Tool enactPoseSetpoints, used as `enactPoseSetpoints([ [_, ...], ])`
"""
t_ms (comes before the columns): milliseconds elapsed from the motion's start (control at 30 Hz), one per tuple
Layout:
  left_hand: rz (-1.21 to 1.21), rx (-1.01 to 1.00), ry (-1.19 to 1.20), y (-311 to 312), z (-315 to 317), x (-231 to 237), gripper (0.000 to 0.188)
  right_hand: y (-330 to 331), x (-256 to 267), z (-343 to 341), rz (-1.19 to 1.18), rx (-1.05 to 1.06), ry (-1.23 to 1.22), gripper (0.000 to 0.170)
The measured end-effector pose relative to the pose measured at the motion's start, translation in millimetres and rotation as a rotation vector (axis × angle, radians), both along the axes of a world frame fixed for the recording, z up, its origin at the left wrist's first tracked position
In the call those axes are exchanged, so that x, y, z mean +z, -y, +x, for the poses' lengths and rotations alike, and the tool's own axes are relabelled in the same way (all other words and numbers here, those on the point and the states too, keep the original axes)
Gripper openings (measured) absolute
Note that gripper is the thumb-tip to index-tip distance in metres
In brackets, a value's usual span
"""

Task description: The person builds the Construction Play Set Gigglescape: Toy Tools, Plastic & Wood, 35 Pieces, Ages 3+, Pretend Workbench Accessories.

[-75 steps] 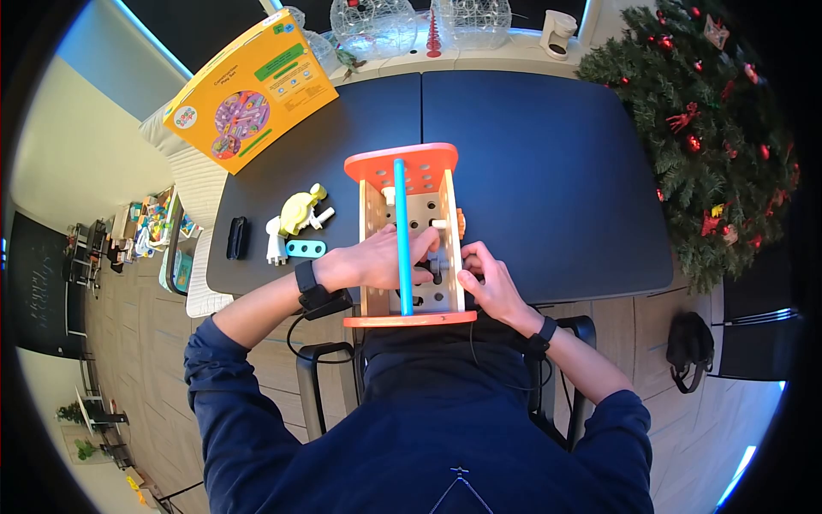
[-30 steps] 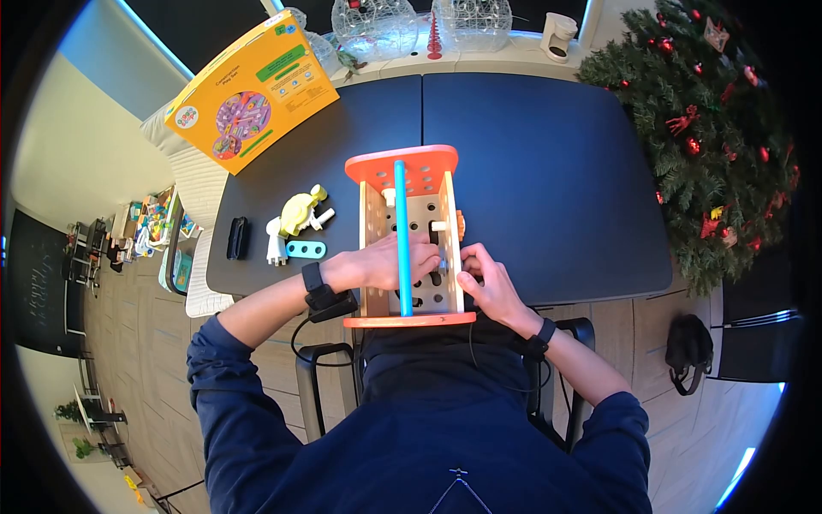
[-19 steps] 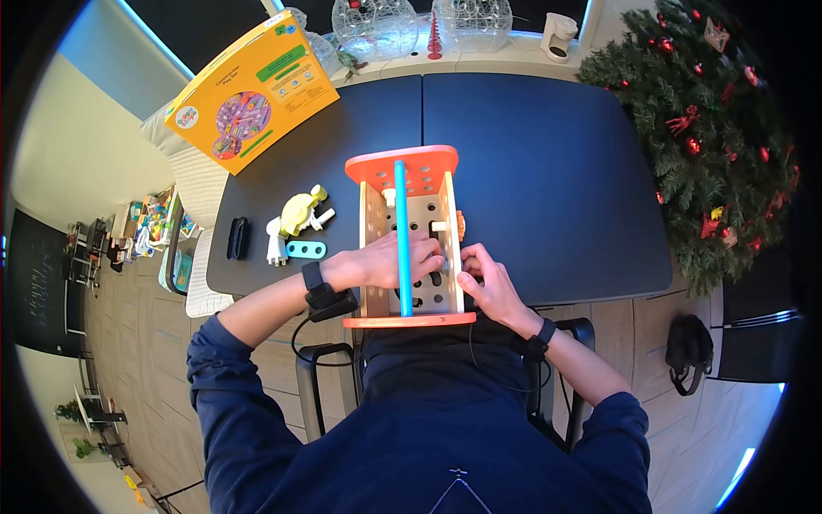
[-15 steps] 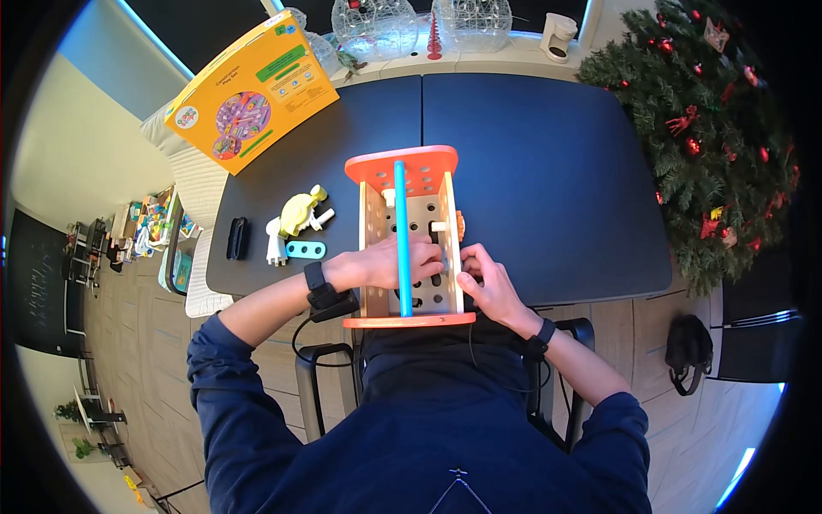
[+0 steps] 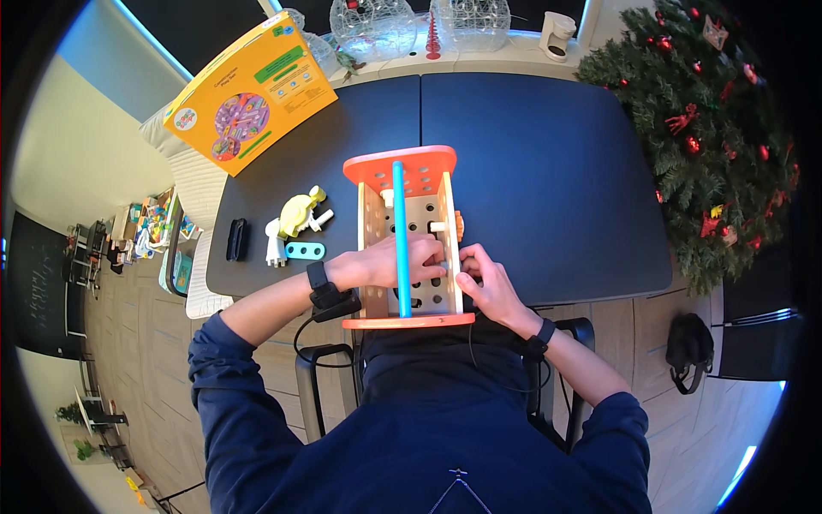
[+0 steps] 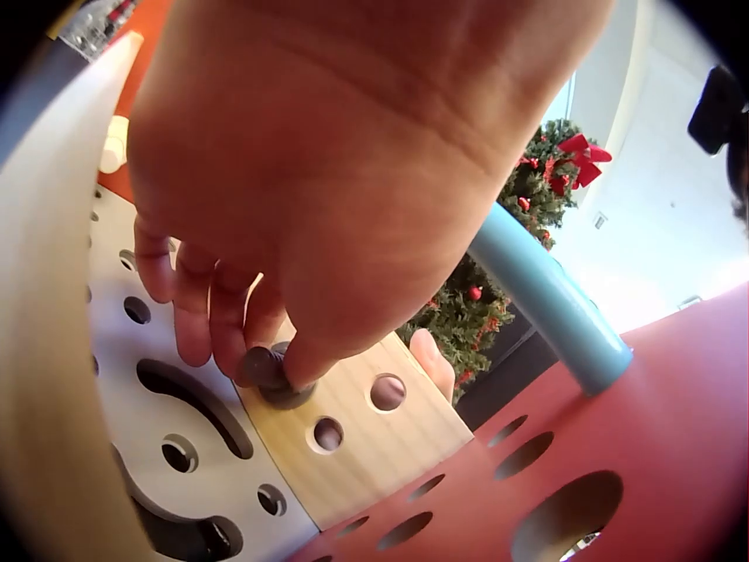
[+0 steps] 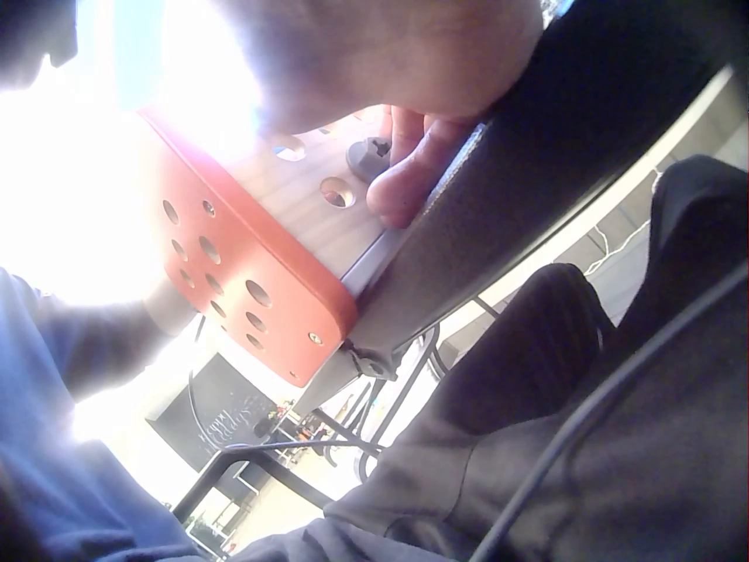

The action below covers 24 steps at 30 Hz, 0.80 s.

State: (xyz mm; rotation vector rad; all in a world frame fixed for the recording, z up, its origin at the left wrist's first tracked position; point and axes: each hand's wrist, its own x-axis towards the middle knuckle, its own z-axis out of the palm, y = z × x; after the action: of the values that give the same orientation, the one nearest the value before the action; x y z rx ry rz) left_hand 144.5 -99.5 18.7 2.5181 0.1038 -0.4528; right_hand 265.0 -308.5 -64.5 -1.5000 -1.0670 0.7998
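In the head view, an orange and wooden toy toolbox [image 5: 401, 324] with a blue rod handle [image 5: 400, 240] stands at the table's near edge. My left hand [image 5: 390, 259] reaches under the rod into the box. Its thumb and fingertips pinch a dark grey toy nut [image 6: 284, 392] against the inner face of the wooden side panel [image 6: 398, 451]. Outside that panel, my right hand [image 5: 491, 285] has its bent fingers around the slotted grey bolt head [image 7: 370, 158]. Part of that grip is hidden by the hand itself.
Left of the box lie a yellow-green toy piece [image 5: 298, 212], a white toy piece [image 5: 275, 244], a light blue holed strip [image 5: 305, 250] and a black case [image 5: 238, 239]. A yellow carton [image 5: 253, 94] stands behind them. A decorated tree [image 5: 702, 146] rises at the right.
My left fingers, spread wider over the grey piece at first, have drawn together on it at the side panel. The right hand has stayed in nearly the same place.
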Motion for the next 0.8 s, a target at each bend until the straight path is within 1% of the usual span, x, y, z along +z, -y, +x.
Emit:
enactPoseSetpoints([
  [267, 0.118, -0.068, 0.150, 1.6, -0.1, 0.5, 0.028, -0.2, -2.1, -0.2, 0.002, 0.003, -0.017, 0.046],
  [367, 0.162, -0.080, 0.166, 1.9, 0.4, 1.0, 0.027, -0.3, -1.5, -0.5, 0.004, 0.002, -0.019, 0.046],
  [467, 0.161, -0.068, 0.169, 2.3, 1.2, -0.4, 0.026, -0.9, -1.6, -0.3, -0.001, 0.002, -0.017, 0.046],
  [800, 0.232, -0.126, 0.289, 2.1, -1.6, -8.4, 0.025, -0.4, 2.2, -0.7, -0.028, 0.000, -0.022, 0.046],
])
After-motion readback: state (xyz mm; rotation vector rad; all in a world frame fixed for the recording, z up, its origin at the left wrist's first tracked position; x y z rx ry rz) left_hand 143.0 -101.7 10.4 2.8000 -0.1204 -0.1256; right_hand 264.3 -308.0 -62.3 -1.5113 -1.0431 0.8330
